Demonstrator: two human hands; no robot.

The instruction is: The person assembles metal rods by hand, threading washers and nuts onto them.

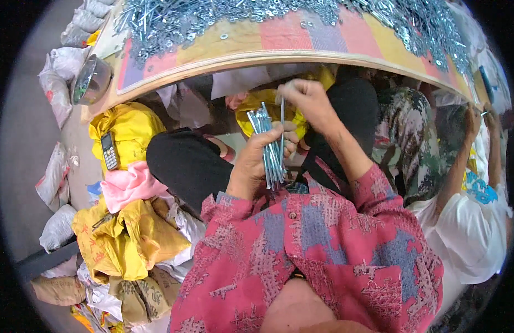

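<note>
A bundle of long silvery bolts stands nearly upright in my left hand, whose fingers are wrapped round it. One long bolt rises apart from the others on the bundle's right side. My right hand is closed in a pinch at that bolt's upper end. Its fingertips are slightly blurred, so whether they also hold a small part cannot be seen. Both hands are in front of my body, just below the near edge of the table.
Piles of loose bolts and washers cover the table's far side. At its left corner is a clear plastic tub. Yellow bags, a pink cloth and a phone lie at my left. Another person in white sits at right.
</note>
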